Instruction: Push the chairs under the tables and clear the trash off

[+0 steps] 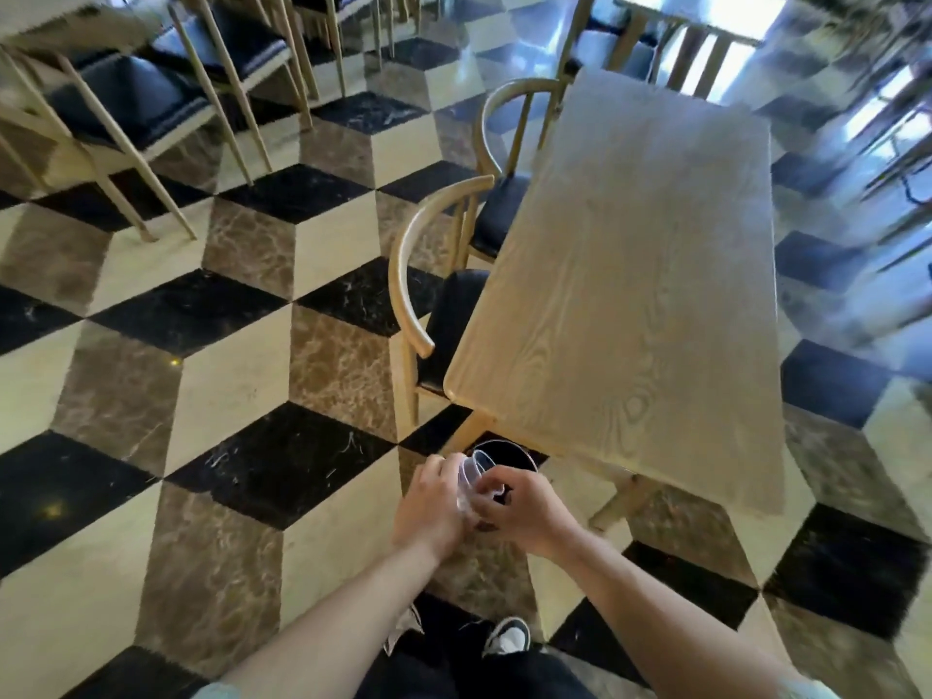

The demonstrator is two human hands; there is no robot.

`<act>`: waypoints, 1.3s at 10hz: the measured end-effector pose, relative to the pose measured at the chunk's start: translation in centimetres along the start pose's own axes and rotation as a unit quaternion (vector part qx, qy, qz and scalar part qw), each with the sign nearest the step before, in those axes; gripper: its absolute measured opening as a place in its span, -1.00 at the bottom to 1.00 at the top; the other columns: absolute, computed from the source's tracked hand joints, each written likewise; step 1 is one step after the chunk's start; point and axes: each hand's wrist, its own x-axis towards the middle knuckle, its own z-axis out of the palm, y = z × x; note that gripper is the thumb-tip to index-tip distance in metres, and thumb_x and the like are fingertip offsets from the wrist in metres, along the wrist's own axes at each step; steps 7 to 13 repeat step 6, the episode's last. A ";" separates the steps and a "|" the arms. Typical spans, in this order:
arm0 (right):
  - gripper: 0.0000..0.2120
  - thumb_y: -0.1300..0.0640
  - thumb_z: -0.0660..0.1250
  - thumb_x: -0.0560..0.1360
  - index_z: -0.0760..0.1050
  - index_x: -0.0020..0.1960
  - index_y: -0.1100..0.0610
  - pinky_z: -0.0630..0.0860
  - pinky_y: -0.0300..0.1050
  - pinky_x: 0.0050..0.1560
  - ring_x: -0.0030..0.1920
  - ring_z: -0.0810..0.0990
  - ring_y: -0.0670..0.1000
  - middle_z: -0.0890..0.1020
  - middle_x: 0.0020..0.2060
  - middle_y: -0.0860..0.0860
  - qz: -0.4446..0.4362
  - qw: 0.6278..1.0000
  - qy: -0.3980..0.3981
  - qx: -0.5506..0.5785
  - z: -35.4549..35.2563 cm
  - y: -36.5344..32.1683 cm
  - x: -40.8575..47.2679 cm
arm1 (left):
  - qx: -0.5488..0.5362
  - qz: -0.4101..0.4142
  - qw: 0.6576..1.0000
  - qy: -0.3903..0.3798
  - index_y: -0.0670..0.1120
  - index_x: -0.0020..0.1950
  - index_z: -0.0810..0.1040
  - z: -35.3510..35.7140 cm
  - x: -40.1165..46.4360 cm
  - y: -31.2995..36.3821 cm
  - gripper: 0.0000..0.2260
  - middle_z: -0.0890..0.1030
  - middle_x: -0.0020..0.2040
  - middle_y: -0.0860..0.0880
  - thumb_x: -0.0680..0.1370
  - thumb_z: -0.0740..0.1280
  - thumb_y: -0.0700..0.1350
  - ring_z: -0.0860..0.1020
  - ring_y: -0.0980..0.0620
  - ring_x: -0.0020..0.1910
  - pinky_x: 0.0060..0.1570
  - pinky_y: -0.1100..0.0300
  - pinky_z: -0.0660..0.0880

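A clear plastic cup (471, 479) is held between both hands, tilted on its side over a round black bin (509, 454) that stands on the floor at the near corner of a light wooden table (635, 295). My left hand (428, 507) wraps the cup's base; my right hand (519, 507) pinches its rim side. Two wooden chairs with black seats stand along the table's left side: the near chair (418, 290) and the far chair (509, 138), both partly tucked under the top.
Several more wooden chairs with black seats (131, 103) stand at the upper left under another table. Further tables and chairs (706, 37) fill the blurred far right. The floor is checkered marble tile (227, 375). My shoe (509, 635) shows below.
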 end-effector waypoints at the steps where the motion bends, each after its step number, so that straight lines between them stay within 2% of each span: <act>1: -0.93 0.02 0.48 0.52 0.64 -0.11 -0.01 0.48 -0.33 -0.20 -0.18 0.61 -0.19 0.66 -0.21 -0.16 0.034 0.999 0.041 -0.005 -0.1 2.1 -0.1 | 0.057 -0.001 0.993 -0.105 -0.04 0.63 0.18 0.3 0.2 0.7 -0.14 0.39 0.47 -0.07 0.46 0.53 0.13 0.38 -0.10 0.46 0.32 0.04 0.44; 2: -0.97 0.04 0.46 0.52 0.65 -0.08 -0.03 0.58 -0.15 -0.05 -0.10 0.65 -0.06 0.70 -0.13 -0.10 0.070 0.994 0.082 -0.014 -1.0 3.8 0.1 | 0.079 -0.059 0.986 -0.133 0.02 0.68 -0.01 0.2 0.2 0.4 0.02 0.28 0.58 -0.06 0.42 0.55 0.19 0.31 -0.09 0.54 0.36 0.02 0.43; 3: -0.72 0.07 0.45 0.53 0.63 0.23 0.04 0.49 -0.19 0.13 0.16 0.63 -0.01 0.68 0.13 -0.07 0.076 0.994 0.079 -0.022 -2.1 5.8 1.4 | 0.091 -0.073 0.987 -0.109 0.04 0.67 0.03 -0.4 0.6 -0.5 -0.10 0.27 0.60 -0.05 0.49 0.49 0.16 0.34 -0.09 0.53 0.35 0.03 0.45; 4: -0.55 0.11 0.42 0.53 0.51 0.42 0.05 0.42 -0.15 0.30 0.32 0.53 0.02 0.58 0.32 -0.04 0.113 0.990 0.084 -0.019 -3.3 7.4 1.7 | 0.090 -0.083 0.988 -0.089 0.00 0.62 0.19 -1.1 0.9 -1.0 -0.28 0.40 0.49 -0.08 0.54 0.42 0.12 0.44 -0.10 0.42 0.28 -0.02 0.51; 5: -0.61 0.13 0.41 0.53 0.55 0.35 0.03 0.48 -0.08 0.30 0.28 0.55 0.02 0.59 0.30 -0.02 0.140 0.983 0.117 0.018 -3.9 9.4 0.3 | 0.097 -0.082 0.988 -0.087 -0.06 0.55 0.30 -1.2 0.7 -0.5 -0.44 0.43 0.46 -0.08 0.60 0.34 0.05 0.47 -0.11 0.39 0.27 -0.01 0.51; 6: -0.74 0.15 0.38 0.54 0.63 0.22 0.06 0.59 -0.08 0.11 0.09 0.62 -0.02 0.66 0.17 -0.01 0.147 0.979 0.137 0.042 -6.3 10.0 -1.3 | 0.082 -0.054 0.990 -0.100 -0.08 0.56 0.30 -2.0 1.6 2.2 -0.49 0.41 0.48 -0.09 0.63 0.29 0.01 0.44 -0.11 0.43 0.33 -0.03 0.47; 13: -0.74 0.15 0.38 0.54 0.63 0.22 0.06 0.59 -0.08 0.11 0.09 0.62 -0.02 0.66 0.17 -0.01 0.147 0.979 0.137 0.042 -6.3 10.0 -1.3 | 0.082 -0.054 0.990 -0.100 -0.08 0.56 0.30 -2.0 1.6 2.2 -0.49 0.41 0.48 -0.09 0.63 0.29 0.01 0.44 -0.11 0.43 0.33 -0.03 0.47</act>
